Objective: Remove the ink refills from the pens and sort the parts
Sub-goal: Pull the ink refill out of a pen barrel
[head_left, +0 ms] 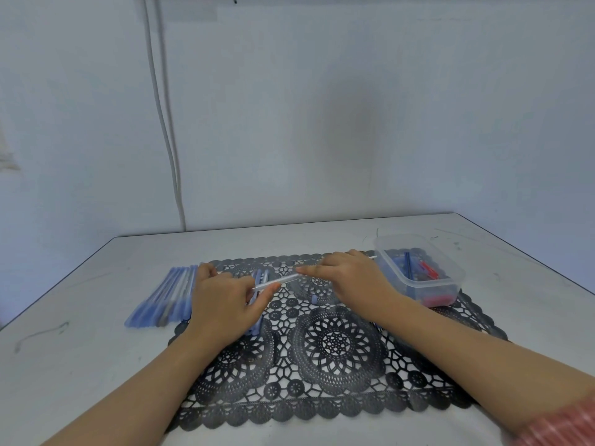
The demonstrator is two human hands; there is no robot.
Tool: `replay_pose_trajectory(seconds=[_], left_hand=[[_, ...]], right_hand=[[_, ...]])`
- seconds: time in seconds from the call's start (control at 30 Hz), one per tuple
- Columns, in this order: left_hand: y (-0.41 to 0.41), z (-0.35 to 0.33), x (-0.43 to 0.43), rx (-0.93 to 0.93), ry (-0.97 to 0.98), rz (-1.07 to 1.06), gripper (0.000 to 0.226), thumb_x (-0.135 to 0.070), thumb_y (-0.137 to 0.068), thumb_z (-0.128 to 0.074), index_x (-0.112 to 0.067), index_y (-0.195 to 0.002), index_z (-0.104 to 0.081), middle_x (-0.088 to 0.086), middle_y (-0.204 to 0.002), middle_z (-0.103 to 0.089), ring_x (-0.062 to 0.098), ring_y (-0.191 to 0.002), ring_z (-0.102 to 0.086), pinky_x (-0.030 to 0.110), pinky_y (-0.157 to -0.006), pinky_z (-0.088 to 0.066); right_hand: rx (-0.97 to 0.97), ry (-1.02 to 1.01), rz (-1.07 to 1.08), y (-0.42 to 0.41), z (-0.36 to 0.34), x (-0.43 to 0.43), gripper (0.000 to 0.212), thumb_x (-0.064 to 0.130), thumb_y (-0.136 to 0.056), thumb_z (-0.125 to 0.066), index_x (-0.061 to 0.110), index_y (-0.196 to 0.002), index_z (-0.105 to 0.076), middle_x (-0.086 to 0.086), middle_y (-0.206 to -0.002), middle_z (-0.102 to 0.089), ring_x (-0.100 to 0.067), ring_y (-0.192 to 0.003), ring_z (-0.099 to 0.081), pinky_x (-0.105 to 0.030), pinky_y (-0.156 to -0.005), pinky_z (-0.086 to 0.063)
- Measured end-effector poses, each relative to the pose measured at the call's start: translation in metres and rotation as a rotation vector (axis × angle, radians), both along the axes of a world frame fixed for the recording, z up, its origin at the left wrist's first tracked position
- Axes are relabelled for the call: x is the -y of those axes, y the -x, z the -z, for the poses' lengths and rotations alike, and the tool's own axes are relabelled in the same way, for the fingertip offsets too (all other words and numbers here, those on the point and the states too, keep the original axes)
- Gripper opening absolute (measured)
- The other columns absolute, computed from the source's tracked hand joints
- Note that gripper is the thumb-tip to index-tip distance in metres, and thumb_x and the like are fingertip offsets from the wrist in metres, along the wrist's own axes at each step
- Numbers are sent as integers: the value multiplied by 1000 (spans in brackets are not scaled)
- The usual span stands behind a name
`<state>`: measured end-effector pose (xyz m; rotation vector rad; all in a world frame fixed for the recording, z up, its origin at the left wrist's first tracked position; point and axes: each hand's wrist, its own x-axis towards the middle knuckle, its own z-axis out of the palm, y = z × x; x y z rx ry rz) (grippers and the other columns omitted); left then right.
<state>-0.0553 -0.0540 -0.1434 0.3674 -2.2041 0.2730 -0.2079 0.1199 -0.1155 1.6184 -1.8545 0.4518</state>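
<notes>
My left hand (225, 300) and my right hand (351, 275) both hold one thin, pale pen part (279, 281) over the black lace mat (335, 346). My left hand pinches its near end; my right hand grips the far end, with a tip showing past it. The image is blurred, so I cannot say whether it is a barrel or a refill. A row of blue pens (164, 297) lies left of my left hand. A few blue pieces (260, 278) lie behind and under my left hand. A small blue cap (315, 299) sits on the mat.
A clear plastic tub (418, 272) at the right of the mat holds blue refills and red parts. The white table (80, 349) ends at the wall behind; its right edge runs diagonally. A cable hangs down the wall at the left.
</notes>
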Motion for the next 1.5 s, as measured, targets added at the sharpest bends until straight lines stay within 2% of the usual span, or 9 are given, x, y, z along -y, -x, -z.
replay_pose_trajectory(seconds=[0.13, 0.27, 0.37, 0.53, 0.8, 0.97, 1.23, 1.4, 1.5], left_hand=[[0, -1, -1, 0, 11, 11, 61, -68, -92, -21, -28, -47, -29, -13, -37, -22, 9, -35, -27, 33, -73, -25], [0, -1, -1, 5, 2, 14, 62, -68, -92, -20, -27, -47, -30, -9, -35, -30, 10, -35, -31, 33, -74, -25], [0, -1, -1, -6, -6, 18, 63, -68, -93, -19, -27, -47, -30, -9, -35, -30, 10, -35, -30, 33, -74, -25], [1, 0, 0, -24, 2, 24, 60, -68, -92, -21, -28, -48, -27, -14, -39, -20, 8, -37, -23, 34, -75, -27], [0, -1, -1, -25, 5, 16, 58, -67, -92, -20, -29, -48, -26, -14, -39, -22, 8, -38, -24, 34, -76, -27], [0, -1, -2, 2, 29, 24, 50, -61, -88, -37, -30, -50, -26, -14, -41, -19, 10, -38, -24, 34, -74, -27], [-1, -3, -3, 13, 21, 46, 48, -58, -87, -41, -30, -51, -26, -15, -42, -18, 9, -39, -23, 33, -74, -26], [-1, -2, -3, 14, 16, 47, 48, -59, -87, -40, -31, -51, -27, -15, -42, -20, 9, -40, -23, 34, -75, -27], [0, -2, -3, 14, 26, 50, 48, -60, -87, -40, -31, -51, -26, -15, -42, -19, 9, -40, -23, 33, -75, -28]], right_hand=[[63, 47, -11, -3, 1, 1, 47, -5, -57, -81, 22, -95, -73, 5, -71, -70, -12, -55, -61, -22, -50, -43], [104, 172, 80, -7, -1, 1, 8, 22, -73, -79, 19, -79, -74, 4, -63, -68, -16, -51, -61, -27, -49, -47], [82, 160, 246, -7, -2, -2, 23, 44, -79, -69, 22, -77, -74, 6, -62, -67, -15, -57, -61, -29, -58, -45], [156, 1, 426, -9, -8, -4, 62, 71, -81, -32, 26, -98, -71, 5, -90, -70, -15, -91, -59, -36, -84, -39], [105, 196, 140, -8, 1, 0, 16, 29, -72, -77, 14, -73, -73, 1, -67, -66, -17, -67, -59, -29, -54, -53], [143, 172, -37, -12, 3, 1, 12, 7, -70, -78, 6, -81, -74, -6, -81, -66, -21, -79, -61, -34, -57, -56], [163, 75, -145, -21, -1, 1, 31, -17, -68, -64, -3, -95, -70, -18, -96, -65, -30, -89, -62, -36, -78, -56], [254, 83, -137, -25, -4, -2, 23, -5, -75, -57, -4, -95, -70, -22, -101, -61, -30, -83, -63, -34, -81, -54], [289, 92, -147, -23, -3, -1, 17, -4, -74, -65, -2, -89, -73, -18, -95, -62, -25, -79, -63, -17, -80, -49]])
